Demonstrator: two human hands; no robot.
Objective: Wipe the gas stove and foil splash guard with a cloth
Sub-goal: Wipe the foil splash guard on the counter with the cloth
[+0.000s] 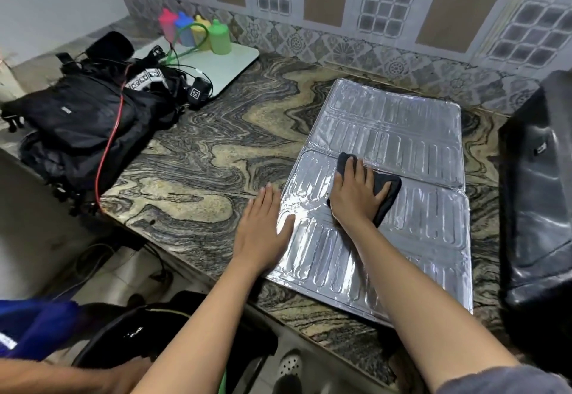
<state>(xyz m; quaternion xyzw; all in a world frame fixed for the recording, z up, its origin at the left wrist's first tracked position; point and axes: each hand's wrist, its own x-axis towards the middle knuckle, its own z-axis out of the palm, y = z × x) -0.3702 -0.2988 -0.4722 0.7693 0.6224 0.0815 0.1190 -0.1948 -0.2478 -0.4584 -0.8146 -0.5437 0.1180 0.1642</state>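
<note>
**Foil guard pinned flat for wiping**

Foil splash guard [380, 195] lies unfolded and flat on the marbled stone counter [198, 158], its near edge just overhanging the counter's front, which gives the cloth a firm backing instead of a flimsy upright sheet. The right hand [356, 195] presses a dark cloth [385, 192] onto the foil just below the central fold, fingers spread flat on top of it rather than curled around it, so the pressure looks to come from the palm. The left hand [263, 226] rests open at the guard's left edge, palm down, half on stone and half on foil; this probably stops the light sheet sliding under the strokes. A black appliance [538, 195] at the right edge, apart from the guard, may be the gas stove, though I cannot tell. Black bags [80, 121] and coloured bottles [198, 31] sit well apart to the left.
</note>
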